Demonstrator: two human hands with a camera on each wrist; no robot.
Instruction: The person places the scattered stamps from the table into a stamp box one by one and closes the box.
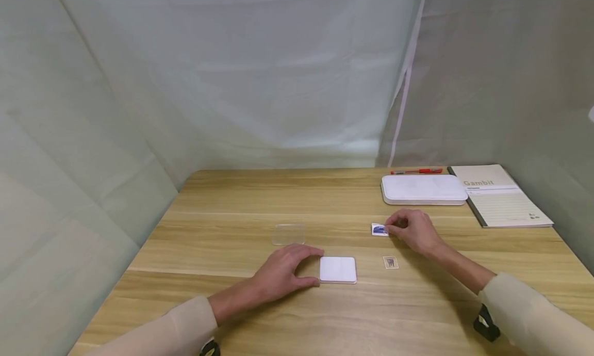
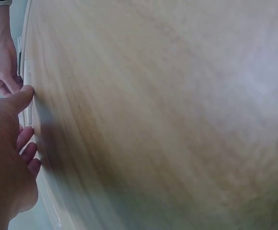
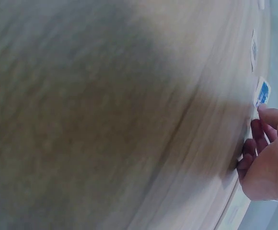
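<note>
Right hand [image 1: 415, 231] pinches a blue stamp [image 1: 378, 229]; left hand [image 1: 284, 269], thumb and fingers wide apart, holds a small white box [image 1: 337, 269] lying sideways, closer in and left of the stamp.

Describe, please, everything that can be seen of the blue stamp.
The blue stamp is small, flat, four-sided and paper-like, with a blue picture inside a white border. In the head view, the right hand pinches its right edge, and it is beyond the other stamp and nearer than the white case. Whether it touches the table is unclear.
</note>
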